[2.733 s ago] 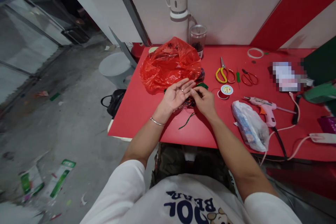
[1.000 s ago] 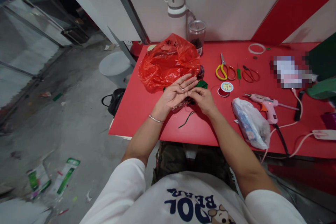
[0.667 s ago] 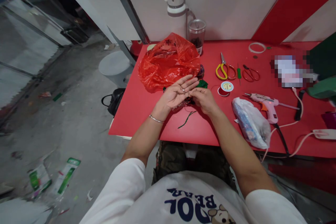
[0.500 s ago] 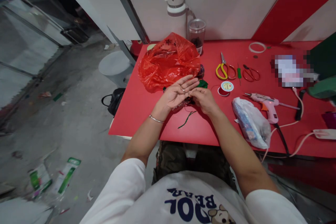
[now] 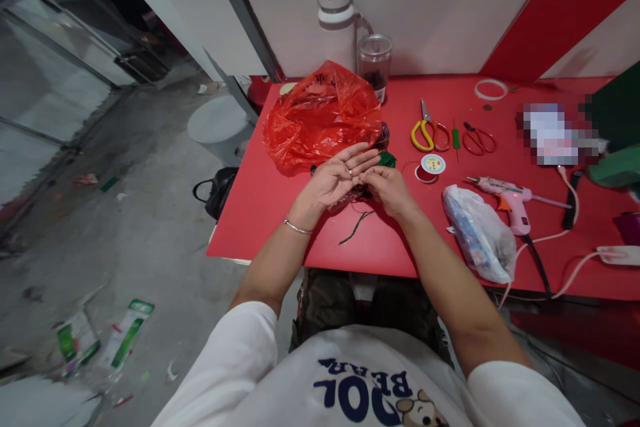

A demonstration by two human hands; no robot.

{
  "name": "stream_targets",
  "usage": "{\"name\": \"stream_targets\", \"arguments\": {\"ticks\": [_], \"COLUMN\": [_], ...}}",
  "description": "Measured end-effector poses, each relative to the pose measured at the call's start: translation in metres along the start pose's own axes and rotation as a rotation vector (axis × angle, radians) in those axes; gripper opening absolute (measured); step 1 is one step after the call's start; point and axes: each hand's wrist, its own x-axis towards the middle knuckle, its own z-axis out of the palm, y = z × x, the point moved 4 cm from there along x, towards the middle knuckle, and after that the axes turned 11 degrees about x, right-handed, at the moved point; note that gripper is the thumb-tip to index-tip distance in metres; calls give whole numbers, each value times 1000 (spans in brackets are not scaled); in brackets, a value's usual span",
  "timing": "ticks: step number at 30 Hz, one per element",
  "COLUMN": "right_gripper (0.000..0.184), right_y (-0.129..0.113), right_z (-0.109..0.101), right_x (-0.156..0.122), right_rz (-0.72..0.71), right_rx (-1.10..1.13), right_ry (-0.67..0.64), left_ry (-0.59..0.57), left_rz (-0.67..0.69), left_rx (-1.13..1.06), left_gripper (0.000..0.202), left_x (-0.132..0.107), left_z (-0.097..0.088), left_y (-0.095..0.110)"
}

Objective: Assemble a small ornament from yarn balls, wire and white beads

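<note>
My left hand [image 5: 334, 181] lies palm up with its fingers stretched out, above the front part of the red table. Against its fingertips, the thumb and fingers of my right hand [image 5: 390, 191] are pinched together; whatever they hold is too small or hidden to make out. Partly covered beneath both hands is a dark, patterned bundle that I cannot identify. A piece of green material [image 5: 387, 159] shows just behind my right hand. In front of the hands, a short dark green cord [image 5: 356, 227] rests on the table. A thin dark thread curls close to it.
Behind my hands sits a crumpled red plastic bag [image 5: 320, 123], with a clear jar [image 5: 375, 67] beyond. To the right are yellow-handled scissors [image 5: 423, 133], red-handled pliers [image 5: 479, 140], a thread spool [image 5: 431, 167], a white plastic bag [image 5: 480, 233] and a pink glue gun [image 5: 513, 203] with its cable.
</note>
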Motion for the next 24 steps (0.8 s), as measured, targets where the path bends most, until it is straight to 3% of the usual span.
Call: {"name": "stream_targets", "arguments": {"ticks": [11, 18, 24], "right_gripper": [27, 30, 30], "right_y": [1, 5, 4], "right_z": [-1, 0, -1], "right_x": [0, 2, 1], "right_rz": [-86, -65, -48], "right_rx": [-126, -147, -149], "right_ry": [-31, -70, -50], "left_ry": [-16, -7, 36], "left_rz": [36, 19, -10], "left_rx": [62, 18, -1], "left_gripper": [73, 69, 77], "left_x": [0, 2, 1], "left_z": [2, 1, -2], "left_y": [2, 2, 0]}}
